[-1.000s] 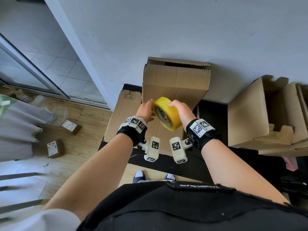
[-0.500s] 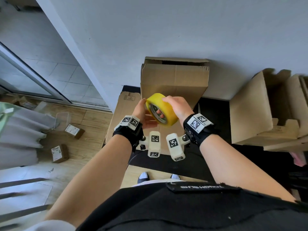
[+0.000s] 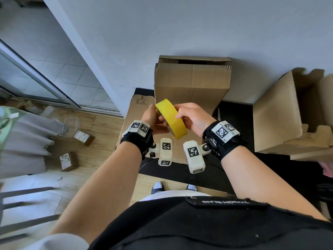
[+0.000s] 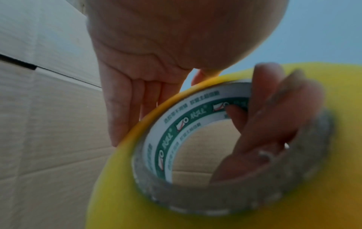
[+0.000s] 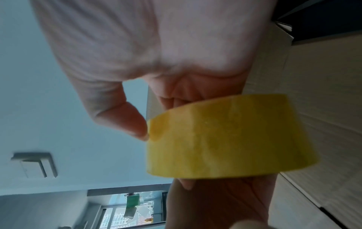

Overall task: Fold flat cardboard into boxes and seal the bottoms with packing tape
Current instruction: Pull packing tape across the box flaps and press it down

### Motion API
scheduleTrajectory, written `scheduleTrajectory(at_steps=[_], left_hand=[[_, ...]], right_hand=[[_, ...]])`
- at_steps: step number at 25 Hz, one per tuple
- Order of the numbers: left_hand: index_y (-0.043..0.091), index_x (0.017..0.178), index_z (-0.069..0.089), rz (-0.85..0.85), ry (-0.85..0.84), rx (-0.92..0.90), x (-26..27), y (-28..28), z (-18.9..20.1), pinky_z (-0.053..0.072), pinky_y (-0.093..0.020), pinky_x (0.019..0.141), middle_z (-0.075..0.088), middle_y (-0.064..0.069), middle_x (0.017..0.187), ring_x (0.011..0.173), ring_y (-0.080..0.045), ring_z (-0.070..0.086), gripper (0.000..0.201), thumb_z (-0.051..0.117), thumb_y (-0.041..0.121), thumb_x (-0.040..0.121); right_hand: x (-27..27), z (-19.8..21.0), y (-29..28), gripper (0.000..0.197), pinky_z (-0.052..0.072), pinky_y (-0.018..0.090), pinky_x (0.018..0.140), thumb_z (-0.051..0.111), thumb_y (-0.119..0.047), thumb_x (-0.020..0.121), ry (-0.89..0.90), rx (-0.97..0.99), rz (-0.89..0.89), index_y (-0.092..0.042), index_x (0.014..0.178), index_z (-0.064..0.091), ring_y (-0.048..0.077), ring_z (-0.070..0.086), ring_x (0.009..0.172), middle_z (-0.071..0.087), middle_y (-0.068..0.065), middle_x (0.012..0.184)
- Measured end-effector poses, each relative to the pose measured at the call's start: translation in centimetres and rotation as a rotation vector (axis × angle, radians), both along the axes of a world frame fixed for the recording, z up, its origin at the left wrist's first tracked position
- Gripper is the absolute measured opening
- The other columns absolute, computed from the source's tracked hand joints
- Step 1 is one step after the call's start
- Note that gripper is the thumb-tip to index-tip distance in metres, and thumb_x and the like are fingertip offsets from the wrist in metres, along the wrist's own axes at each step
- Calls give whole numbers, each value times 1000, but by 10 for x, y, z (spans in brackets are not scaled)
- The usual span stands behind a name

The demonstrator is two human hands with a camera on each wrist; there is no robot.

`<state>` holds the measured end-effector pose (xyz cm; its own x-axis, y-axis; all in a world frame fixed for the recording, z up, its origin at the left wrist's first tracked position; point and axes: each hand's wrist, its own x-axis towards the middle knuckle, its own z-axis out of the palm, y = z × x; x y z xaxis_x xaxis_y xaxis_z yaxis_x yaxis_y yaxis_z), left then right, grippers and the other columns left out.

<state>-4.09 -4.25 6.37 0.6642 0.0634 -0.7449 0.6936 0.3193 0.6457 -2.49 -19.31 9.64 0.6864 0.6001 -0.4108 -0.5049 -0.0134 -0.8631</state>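
Yellow tape roll (image 3: pixel 171 118), glossy ring, printed core, corrugated cardboard box (image 3: pixel 191 86) behind

Your right hand (image 3: pixel 192 117) grips the tape roll (image 3: pixel 171 119) from its right, thumb on its band; your left hand (image 3: pixel 153 120) lies flat-fingered against its left side.

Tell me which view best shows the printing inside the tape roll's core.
The left wrist view: it looks into the tape roll, so the green-and-white printed core shows. The head view shows mostly its yellow outer band; the right wrist view shows only that band.
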Motion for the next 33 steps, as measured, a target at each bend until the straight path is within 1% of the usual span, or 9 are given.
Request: scheduleTrajectory(at_steps=[3,6,8,12,18,23,28,31,33], left_hand=[[11,62,50,40,38,41,0,1,-3,49,-55,97,53,-7,46,51,-24,57,53,26,40,99],[8,97,65,17,38,36,0,2,-3,49,-54,95,68,-15,84,90,-36,66,54,34,52,97],[10,109,65,10,19,-33,-1,0,1,49,-56,94,68,-17,98,100,-40,65,62,41,64,92],[17,113,63,47,-50,4,2,-3,11,56,-48,88,66,-15,107,100,-35,66,49,55,58,88],[19,110,64,53,-256,215,9,-7,22,54,-31,72,56,-2,94,90,-22,61,19,58,26,93],[20,100,63,35,-300,239,6,-10,19,54,-41,86,55,-2,95,101,-29,61,15,57,33,94],[36,102,62,14,-261,185,6,-7,21,55,-41,85,55,-12,114,91,-28,61,15,48,39,97],[26,103,61,-3,-287,223,7,-10,20,55,-43,90,59,-7,107,102,-31,63,23,55,45,92],[19,96,60,-67,-324,322,9,-13,20,54,-47,93,61,-4,100,106,-30,64,43,63,57,77]], right_hand=[[-2,-2,2,34,52,47,89,47,-4,84,-11,-22,-63,13,109,63,34,66,85,69,26,102],[0,5,5,25,54,33,68,50,-12,93,-55,-150,-213,7,92,67,25,61,59,72,22,85],[1,8,5,26,53,28,62,51,-16,93,-53,-175,-272,3,87,67,23,58,53,72,18,78],[0,14,5,28,52,28,59,51,-19,92,-20,-225,-293,4,86,65,26,58,54,68,18,66],[-3,23,8,31,48,17,47,53,-24,94,-40,-310,-310,-2,75,64,17,57,45,63,8,53],[-1,27,7,29,45,16,44,52,-24,94,-87,-349,-322,-5,74,61,15,56,43,62,6,51],[-4,26,5,25,52,31,62,47,-14,91,-16,-198,-232,5,88,63,27,59,56,65,21,72],[-2,23,10,27,51,30,59,53,-20,92,-44,-285,-293,4,84,64,25,56,50,63,18,64],[1,22,9,32,50,30,61,60,-31,90,-73,-385,-350,-2,77,66,23,57,51,62,14,60]])
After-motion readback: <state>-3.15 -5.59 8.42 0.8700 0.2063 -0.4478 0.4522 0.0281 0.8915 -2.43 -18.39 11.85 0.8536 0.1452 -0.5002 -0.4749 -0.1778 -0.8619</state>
